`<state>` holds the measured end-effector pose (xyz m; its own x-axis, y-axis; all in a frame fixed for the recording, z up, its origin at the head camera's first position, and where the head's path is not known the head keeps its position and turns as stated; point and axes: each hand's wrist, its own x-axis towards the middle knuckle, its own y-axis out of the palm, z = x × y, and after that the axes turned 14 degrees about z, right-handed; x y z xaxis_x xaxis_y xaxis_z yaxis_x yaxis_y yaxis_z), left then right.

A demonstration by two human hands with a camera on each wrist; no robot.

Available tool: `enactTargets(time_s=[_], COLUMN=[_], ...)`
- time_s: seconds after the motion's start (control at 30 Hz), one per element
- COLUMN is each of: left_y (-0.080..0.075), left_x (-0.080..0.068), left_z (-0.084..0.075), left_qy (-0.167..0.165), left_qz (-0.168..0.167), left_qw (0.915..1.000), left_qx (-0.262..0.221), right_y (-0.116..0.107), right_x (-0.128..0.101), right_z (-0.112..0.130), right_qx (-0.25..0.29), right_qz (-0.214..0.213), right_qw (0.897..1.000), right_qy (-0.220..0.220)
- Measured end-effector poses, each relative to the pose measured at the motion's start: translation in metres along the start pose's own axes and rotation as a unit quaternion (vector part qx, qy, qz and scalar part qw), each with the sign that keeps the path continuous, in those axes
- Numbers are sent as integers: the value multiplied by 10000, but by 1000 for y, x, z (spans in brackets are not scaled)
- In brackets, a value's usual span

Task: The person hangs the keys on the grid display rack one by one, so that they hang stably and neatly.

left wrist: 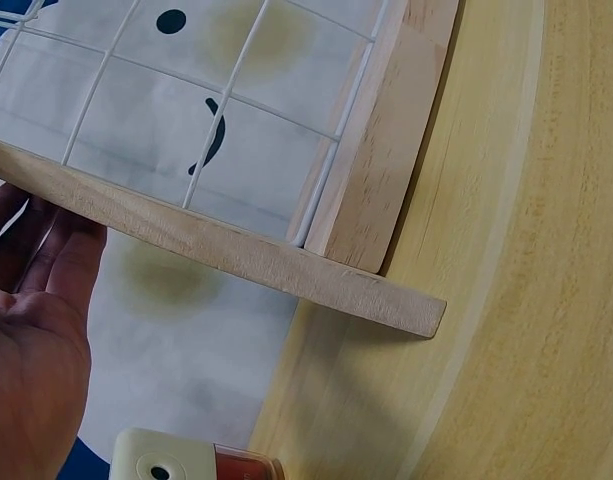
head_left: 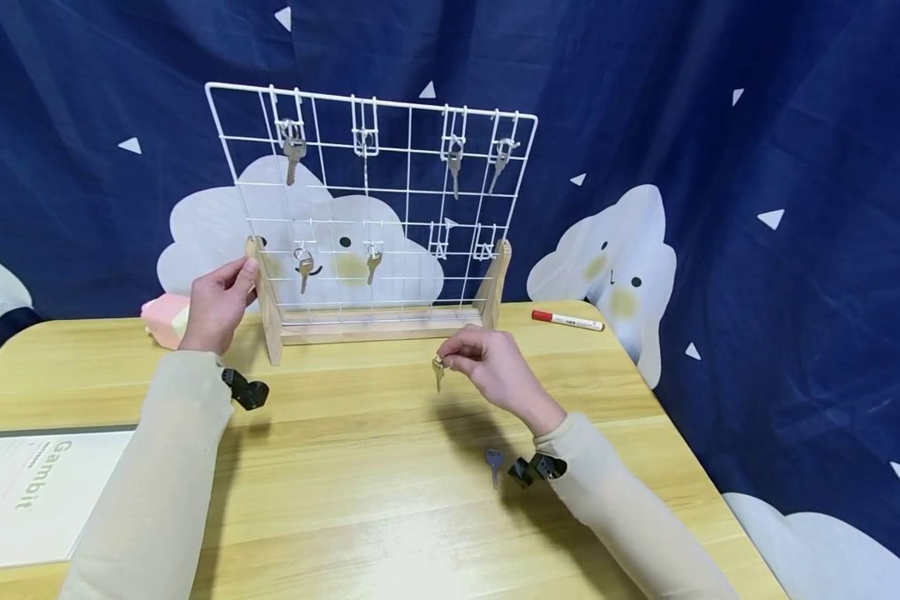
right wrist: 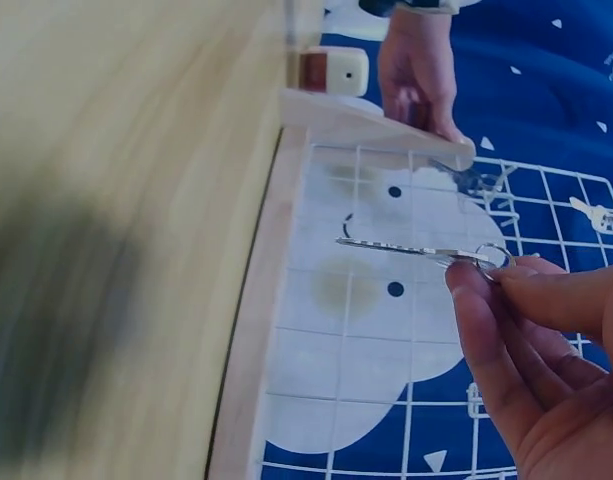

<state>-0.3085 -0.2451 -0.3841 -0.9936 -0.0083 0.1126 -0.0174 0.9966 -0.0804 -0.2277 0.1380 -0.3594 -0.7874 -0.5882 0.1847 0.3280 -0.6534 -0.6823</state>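
My right hand (head_left: 495, 367) pinches a key (right wrist: 416, 248) by its small ring between thumb and fingertips. The key hangs above the table in front of a white wire grid rack (head_left: 408, 187). My left hand (head_left: 221, 304) holds the upper end of the rack's left wooden side piece (head_left: 268, 312), and in the left wrist view its fingers reach behind the wood. Several keys hang from hooks on the grid, among them one at upper left (head_left: 294, 154) and one at lower middle (head_left: 373, 265). Two lower right hooks (head_left: 438, 242) carry no key. Another key (head_left: 494, 465) lies on the table below my right hand.
A red-capped white marker (head_left: 567, 320) lies at the back right of the table (head_left: 360, 467). A pink and cream box-shaped thing (head_left: 165, 321) stands behind my left hand. A notebook (head_left: 45, 500) lies at the left. A dark blue cloud-patterned curtain (head_left: 795, 250) hangs behind.
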Motion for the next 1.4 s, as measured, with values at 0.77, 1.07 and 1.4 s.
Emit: enactTargets(time_s=[0.77, 1.07, 1.4], left_y=[0, 0, 0], left_x=[0, 1, 0], left_z=[-1, 0, 1], left_qy=[-34, -4, 51], left_qz=[1, 1, -20], left_qw=[10000, 9996, 9999], left_qx=[21, 265, 109], right_y=[-28, -40, -48], right_x=[34, 51, 73], right_z=[12, 15, 18], right_qx=[58, 373, 330], right_qz=[-960, -1440, -1901], right_qw=[9954, 9889, 9808], right_qy=[-12, 43, 271])
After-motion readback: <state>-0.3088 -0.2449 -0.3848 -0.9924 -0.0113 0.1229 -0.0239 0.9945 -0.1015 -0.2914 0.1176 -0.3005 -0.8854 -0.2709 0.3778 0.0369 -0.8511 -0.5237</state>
